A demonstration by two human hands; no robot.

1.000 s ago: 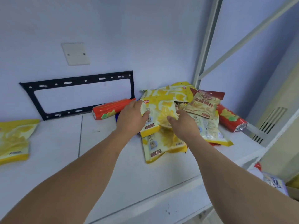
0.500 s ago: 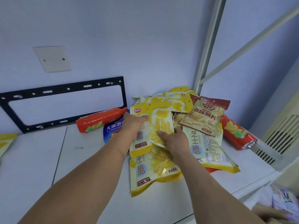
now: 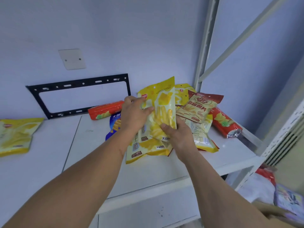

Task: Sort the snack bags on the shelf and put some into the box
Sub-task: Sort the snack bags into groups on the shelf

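Two hands are on one glossy yellow plastic snack bag printed with fries [image 3: 162, 111]: your left hand [image 3: 134, 115] pinches its upper left edge, thumb across the front, and your right hand [image 3: 178, 137] grips its lower right corner. You hold the bag tilted, raised above the heap of yellow snack bags [image 3: 148, 149] on the white shelf [image 3: 92, 155]. A red-topped chip bag [image 3: 198, 106] lies just right, an orange tube pack [image 3: 105, 110] behind left, another yellow bag [image 3: 16, 135] well apart at far left.
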